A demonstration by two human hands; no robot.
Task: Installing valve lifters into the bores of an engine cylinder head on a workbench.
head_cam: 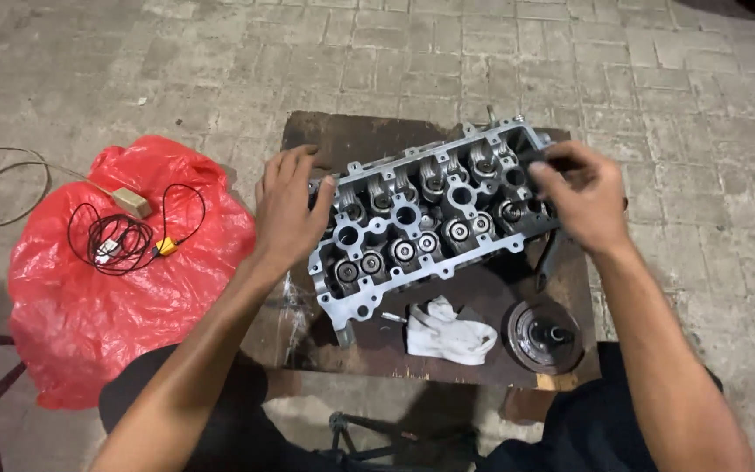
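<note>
A grey metal engine cylinder head point(421, 218) with rows of valve springs lies on a dark wooden board point(351, 140). My left hand point(290, 205) rests on its left end, fingers spread over the edge. My right hand point(583, 192) is at its right end, with fingertips pinched on a small dark part at the head's upper right corner; what the part is I cannot make out.
A white rag point(447, 332) and a round dark metal pulley point(542, 336) lie on the board's near side. A red plastic bag point(107, 271) with black wires and a small beige box sits on the paved floor to the left.
</note>
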